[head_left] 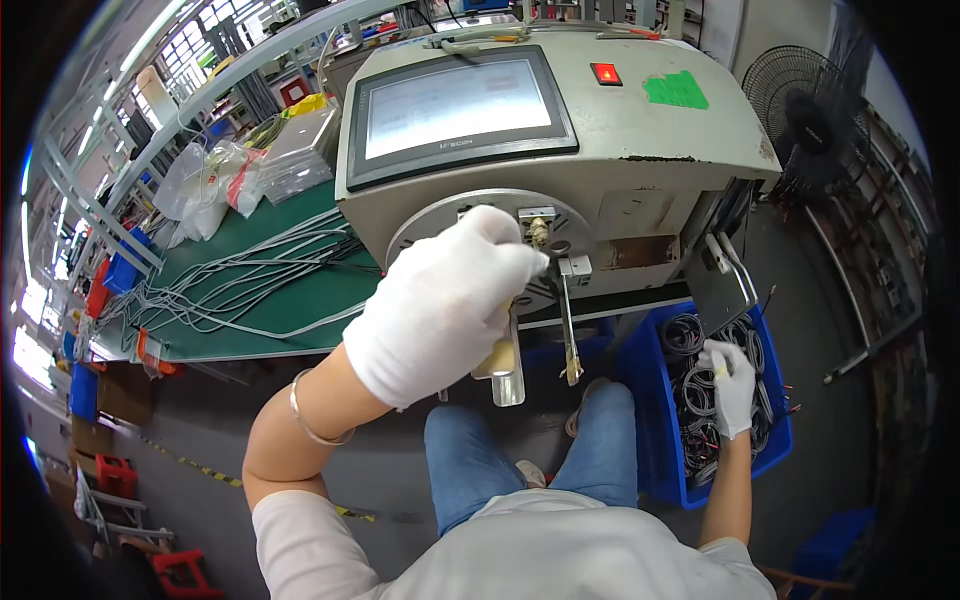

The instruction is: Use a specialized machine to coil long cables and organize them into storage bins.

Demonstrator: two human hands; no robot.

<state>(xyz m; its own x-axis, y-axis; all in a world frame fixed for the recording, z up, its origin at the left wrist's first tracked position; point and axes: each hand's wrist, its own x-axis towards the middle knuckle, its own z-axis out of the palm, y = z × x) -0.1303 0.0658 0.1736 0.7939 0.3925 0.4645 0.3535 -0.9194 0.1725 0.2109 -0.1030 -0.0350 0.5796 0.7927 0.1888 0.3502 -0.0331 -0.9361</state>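
My left hand (450, 300), in a white glove, is in front of the round slotted disc (415, 225) on the machine's front. Its fingers are curled into a pinch beside the disc's metal clamps, and whatever lies between them is hidden. Just right of the fingertips, a narrow metal arm (570, 335) points toward me. A wider metal bar (508, 385) juts out below the hand. Over at the right, my gloved right hand (733, 390) is above coiled cables (697, 390) in a blue bin (650, 455). Its fingers look stretched and apart, with nothing visible in them.
The beige machine (640, 130) carries a lit screen (455, 108) and a red switch (606, 74). Loose grey cables (230, 285) spread over the green bench (270, 343) at left, near plastic bags (205, 185). A black fan (800, 120) stands at far right.
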